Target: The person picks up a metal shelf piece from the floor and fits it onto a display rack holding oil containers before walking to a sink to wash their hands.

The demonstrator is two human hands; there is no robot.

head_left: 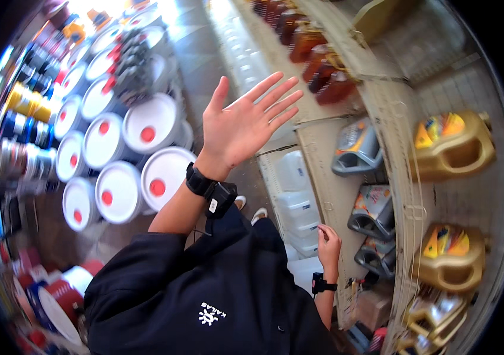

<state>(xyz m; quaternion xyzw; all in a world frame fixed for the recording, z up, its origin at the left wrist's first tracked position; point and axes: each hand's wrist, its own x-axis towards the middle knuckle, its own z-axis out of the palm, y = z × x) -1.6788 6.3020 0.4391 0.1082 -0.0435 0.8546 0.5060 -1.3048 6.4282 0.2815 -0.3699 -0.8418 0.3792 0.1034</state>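
My left hand (245, 125) is raised over the aisle, palm up and fingers spread, with nothing in it. A black strap with a small boxy device (219, 195) circles that wrist. Lower down on the right, my right hand (329, 247) hangs beside the shelf with its fingers curled together; whether they hold anything is too small to tell. Another black device (322, 285) is strapped to the right wrist. Nearest to the right hand are clear plastic jugs (298, 207) on its left and grey bottles (371, 210) on the shelf to its right.
White-lidded buckets (113, 142) with red caps stand in rows at left, with dark bottles (133, 65) on top. Shelving (376, 112) runs along the right, holding gold jugs (453, 257) and amber-red jugs (335, 86). Yellow cans (30, 100) line the far left. Tubs (57, 307) crowd the lower left.
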